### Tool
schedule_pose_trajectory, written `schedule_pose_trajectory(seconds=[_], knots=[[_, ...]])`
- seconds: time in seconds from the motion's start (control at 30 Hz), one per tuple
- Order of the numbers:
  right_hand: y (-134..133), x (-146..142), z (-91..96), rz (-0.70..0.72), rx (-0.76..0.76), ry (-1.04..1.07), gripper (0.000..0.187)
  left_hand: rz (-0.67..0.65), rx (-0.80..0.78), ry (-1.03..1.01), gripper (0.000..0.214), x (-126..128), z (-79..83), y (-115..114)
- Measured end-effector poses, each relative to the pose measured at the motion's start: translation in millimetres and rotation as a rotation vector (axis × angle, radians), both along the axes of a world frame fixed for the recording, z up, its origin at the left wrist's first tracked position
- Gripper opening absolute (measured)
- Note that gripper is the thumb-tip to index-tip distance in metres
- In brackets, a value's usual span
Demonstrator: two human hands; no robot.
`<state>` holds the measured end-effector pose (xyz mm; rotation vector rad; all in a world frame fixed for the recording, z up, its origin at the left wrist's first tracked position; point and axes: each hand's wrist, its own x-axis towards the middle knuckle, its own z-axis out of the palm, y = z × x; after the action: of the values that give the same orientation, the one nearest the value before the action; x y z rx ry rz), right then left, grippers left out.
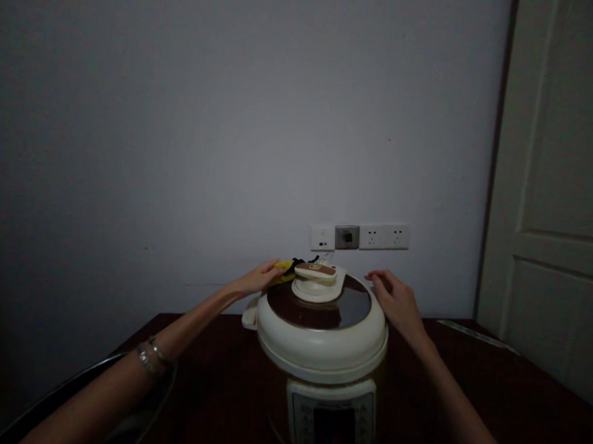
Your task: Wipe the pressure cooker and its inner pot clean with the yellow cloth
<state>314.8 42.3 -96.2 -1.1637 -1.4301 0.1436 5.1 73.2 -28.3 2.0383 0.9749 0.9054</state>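
A cream electric pressure cooker (322, 346) stands on a dark wooden table (219, 377), its brown-topped lid (322, 309) closed and a cream handle (316, 276) on top. My left hand (258, 279) reaches to the back left of the lid, its fingers curled on a yellow object (285, 269) that lies behind the handle. My right hand (394, 300) rests on the right rim of the lid with its fingers stretched out and holds nothing. A bracelet (151, 359) circles my left wrist.
A row of wall sockets (359, 237) sits on the grey wall just behind the cooker. A white door (556, 196) stands at the right. The rim of a dark metal pan or bowl (84, 383) lies at the lower left under my forearm.
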Motion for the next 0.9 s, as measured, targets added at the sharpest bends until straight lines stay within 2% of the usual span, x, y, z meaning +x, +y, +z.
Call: schedule_pose_trajectory(seconds=[0.27,0.5,0.67,0.73,0.8,0.9], knots=[[1.9,-0.9,-2.6,-0.002,0.011,0.017,0.028,0.028,0.190,0.115,0.023,-11.8,-4.4,-37.3],[0.6,-1.6,-1.6,-0.005,0.021,0.000,0.030,0.112,0.352,0.318,0.012,-3.0,-0.5,-73.7],[-0.3,-2.9,0.0,-0.003,0.010,0.006,0.028,0.077,0.426,0.403,0.011,6.4,2.1,-101.2],[-0.5,-3.3,0.5,0.000,0.008,0.006,0.028,0.077,0.405,0.381,0.012,8.9,7.1,-104.3],[-0.3,-3.5,0.5,0.006,0.016,0.008,0.028,0.134,0.376,0.294,0.015,8.4,17.4,-102.0],[0.6,-3.8,0.3,0.021,0.026,0.024,0.027,0.335,0.444,0.112,0.016,1.9,41.7,-91.9]])
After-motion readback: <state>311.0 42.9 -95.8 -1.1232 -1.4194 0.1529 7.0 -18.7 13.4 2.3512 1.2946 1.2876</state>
